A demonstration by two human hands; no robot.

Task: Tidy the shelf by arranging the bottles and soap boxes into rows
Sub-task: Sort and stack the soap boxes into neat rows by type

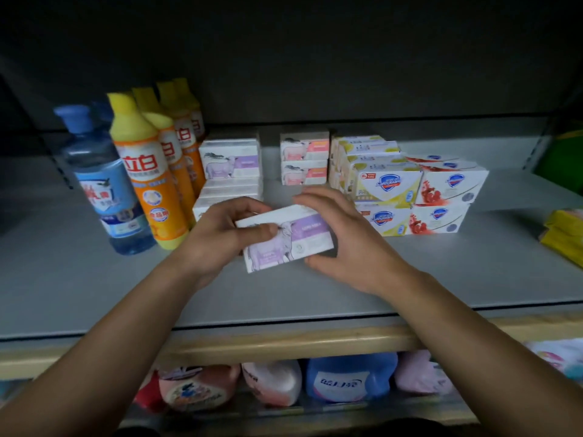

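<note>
A white and purple soap box with a sheep picture is tilted above the grey shelf, held between both hands. My left hand grips its left end with the thumb across the front. My right hand curls round its right end. Behind lie more purple sheep soap boxes, two stacked pink sheep boxes, yellow soap boxes and red soap boxes. At the left stand several orange bottles with yellow caps in a row, and a blue bottle.
Yellow packets lie at the shelf's right edge, with a green item behind them. Below the beige shelf lip, pink and blue detergent jugs fill the lower shelf. The dark shelf back wall rises behind.
</note>
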